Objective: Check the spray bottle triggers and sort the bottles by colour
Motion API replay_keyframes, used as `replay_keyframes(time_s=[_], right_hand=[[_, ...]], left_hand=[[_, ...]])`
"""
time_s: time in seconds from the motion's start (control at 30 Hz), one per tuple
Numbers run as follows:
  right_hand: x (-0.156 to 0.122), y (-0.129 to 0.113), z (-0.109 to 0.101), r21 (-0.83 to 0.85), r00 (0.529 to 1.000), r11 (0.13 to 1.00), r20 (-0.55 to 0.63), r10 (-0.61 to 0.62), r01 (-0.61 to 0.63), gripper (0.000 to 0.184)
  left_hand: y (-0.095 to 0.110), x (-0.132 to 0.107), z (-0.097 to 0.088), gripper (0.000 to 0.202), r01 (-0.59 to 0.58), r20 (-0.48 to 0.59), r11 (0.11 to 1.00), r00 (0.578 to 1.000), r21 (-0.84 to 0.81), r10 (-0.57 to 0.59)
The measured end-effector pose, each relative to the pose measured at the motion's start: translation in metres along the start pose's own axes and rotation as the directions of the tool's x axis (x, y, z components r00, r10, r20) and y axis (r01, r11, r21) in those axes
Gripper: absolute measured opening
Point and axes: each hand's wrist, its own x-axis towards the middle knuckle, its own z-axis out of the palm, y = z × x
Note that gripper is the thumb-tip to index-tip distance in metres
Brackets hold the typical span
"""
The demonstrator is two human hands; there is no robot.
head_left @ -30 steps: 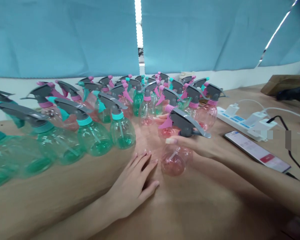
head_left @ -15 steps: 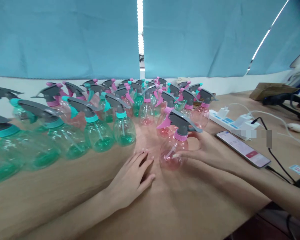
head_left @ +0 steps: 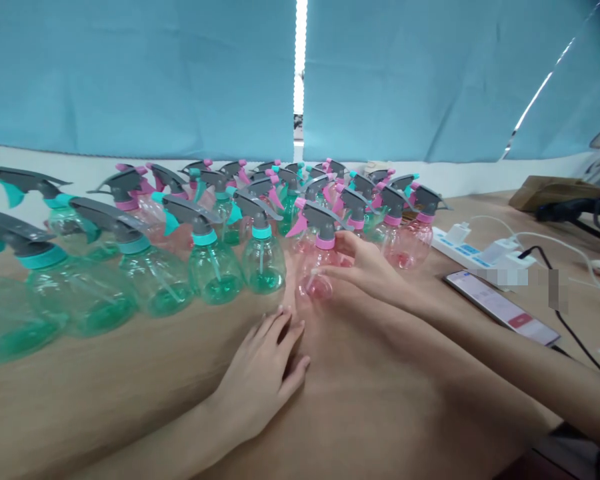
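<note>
My right hand [head_left: 363,267] grips the side of a clear pink spray bottle [head_left: 316,279] with a grey and pink trigger head. The bottle stands upright, or nearly so, at the front of the pink ones; whether its base touches the table is hard to tell. Flat on the wooden table [head_left: 360,407] lies my left hand [head_left: 260,367], fingers stretched out and holding nothing. Just beyond its fingertips is a green spray bottle [head_left: 264,267] with a turquoise collar, the right end of a front row of several green bottles.
Behind stand several more pink and green spray bottles, reaching back to the white wall and blue curtain [head_left: 140,80]. At right lie a phone [head_left: 503,307], a white power strip [head_left: 465,250] with chargers and cables, and a brown paper bag [head_left: 555,193].
My right hand has moved the pink spray bottle forward and to the left, closer to the green row's end. My left hand stays on the table. The view has turned slightly left.
</note>
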Motion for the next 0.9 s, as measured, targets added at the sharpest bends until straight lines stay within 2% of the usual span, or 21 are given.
replay_keyframes(time_s=[0.23, 0.5, 0.6, 0.73, 0.9], right_hand=[[0.028, 0.014, 0.016, 0.06, 0.999, 0.998, 0.006, -0.032, 0.032, 0.061], [0.038, 0.018, 0.018, 0.068, 0.999, 0.997, 0.035, -0.021, 0.019, 0.054], [0.041, 0.017, 0.019, 0.056, 0.999, 0.998, 0.038, -0.005, 0.003, 0.059], [0.038, 0.011, 0.018, 0.03, 0.999, 0.999, 0.046, 0.019, -0.021, 0.071], [0.014, -0.001, 0.001, 0.006, 0.999, 1.0, 0.048, 0.016, -0.017, 0.067]], left_hand=[[0.0, 0.0, 0.0, 0.042, -0.002, 0.021, 1.0, 1.0, -0.031, 0.003], [-0.001, 0.0, 0.0, 0.042, 0.009, 0.015, 0.999, 1.0, -0.043, -0.008], [-0.001, 0.0, -0.001, 0.043, 0.008, 0.026, 1.0, 1.0, -0.023, -0.007], [0.0, 0.0, -0.001, 0.042, 0.015, 0.036, 1.0, 0.999, -0.019, -0.014], [-0.001, 0.0, -0.001, 0.041, 0.017, 0.011, 0.999, 1.0, -0.047, -0.017]])
